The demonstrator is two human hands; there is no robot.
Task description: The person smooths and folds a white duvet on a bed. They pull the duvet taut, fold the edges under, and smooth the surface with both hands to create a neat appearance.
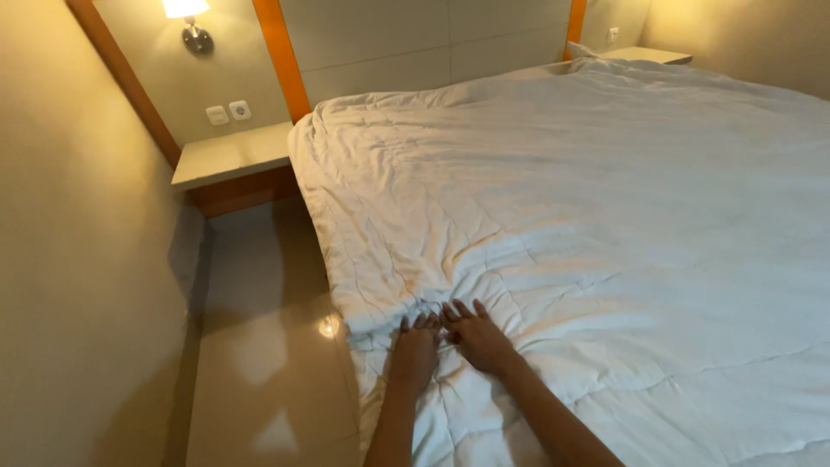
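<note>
A white quilted duvet (588, 199) covers the whole bed, with creases near its left edge. My left hand (415, 350) lies palm down on the duvet close to the bed's left side, fingers together and pointing toward the headboard. My right hand (477, 339) rests flat right beside it, fingers slightly spread, touching the fabric at a bunched fold. Neither hand holds anything.
A narrow strip of glossy tiled floor (268, 346) runs between the bed and the left wall (78, 259). A bedside shelf (229, 156) sits at the head, with wall sockets (229, 112) and a lit lamp (192, 22) above. Another shelf (644, 54) stands at the far side.
</note>
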